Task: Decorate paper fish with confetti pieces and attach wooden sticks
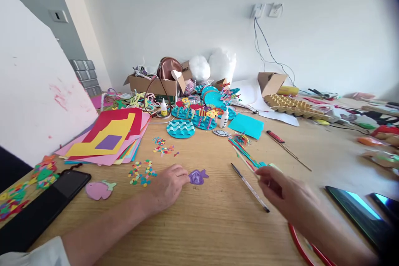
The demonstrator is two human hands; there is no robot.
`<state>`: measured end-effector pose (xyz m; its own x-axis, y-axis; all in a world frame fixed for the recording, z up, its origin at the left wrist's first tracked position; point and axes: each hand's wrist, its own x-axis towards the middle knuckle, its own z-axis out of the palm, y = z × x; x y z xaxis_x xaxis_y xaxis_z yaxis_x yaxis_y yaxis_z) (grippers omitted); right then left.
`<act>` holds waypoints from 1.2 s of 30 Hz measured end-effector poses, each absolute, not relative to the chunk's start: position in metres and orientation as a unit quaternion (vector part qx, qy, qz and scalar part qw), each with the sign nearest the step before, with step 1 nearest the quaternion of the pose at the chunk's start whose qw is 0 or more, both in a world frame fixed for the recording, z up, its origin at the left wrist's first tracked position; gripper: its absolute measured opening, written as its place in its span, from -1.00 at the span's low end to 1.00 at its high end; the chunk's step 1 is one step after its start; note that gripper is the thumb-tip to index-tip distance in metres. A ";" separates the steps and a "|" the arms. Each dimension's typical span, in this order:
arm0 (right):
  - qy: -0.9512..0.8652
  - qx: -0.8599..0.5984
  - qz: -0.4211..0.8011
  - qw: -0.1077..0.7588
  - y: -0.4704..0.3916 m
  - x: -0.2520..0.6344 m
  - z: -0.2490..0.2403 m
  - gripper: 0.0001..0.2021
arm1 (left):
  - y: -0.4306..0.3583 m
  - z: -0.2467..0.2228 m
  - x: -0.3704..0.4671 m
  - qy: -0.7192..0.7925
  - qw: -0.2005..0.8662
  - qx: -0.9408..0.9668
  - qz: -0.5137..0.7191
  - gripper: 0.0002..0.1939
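Note:
A purple paper fish lies flat on the wooden table, with the closed fingertips of my left hand on its left end. To the right, my right hand has its fingers bent together at the near end of some thin coloured paper strips; whether it pinches one is hard to see. Between the fish and my right hand lies a pen. Small coloured paper dots are scattered left of my left hand, and a pink paper fruit or fish shape lies farther left.
Coloured paper sheets are stacked at the left, with a black phone in front. Farther back stand glue bottles and blue wavy paper pieces. Red-handled scissors lie under my right forearm, near a tablet.

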<state>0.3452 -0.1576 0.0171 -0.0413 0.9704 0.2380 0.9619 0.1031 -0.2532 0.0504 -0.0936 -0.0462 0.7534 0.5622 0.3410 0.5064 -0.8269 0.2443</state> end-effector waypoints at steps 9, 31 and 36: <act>-0.791 -0.571 0.057 0.211 -0.173 0.295 -0.026 -0.69 | -0.098 -0.055 0.050 0.298 0.039 0.931 0.205 -0.69; -0.832 -0.548 0.071 0.052 -0.161 0.276 -0.020 -0.63 | -0.100 -0.055 0.052 0.284 -0.021 0.940 0.186 -0.71; -0.832 -0.551 0.060 0.033 -0.158 0.274 -0.019 -0.62 | -0.102 -0.053 0.052 0.283 -0.016 0.942 0.181 -0.72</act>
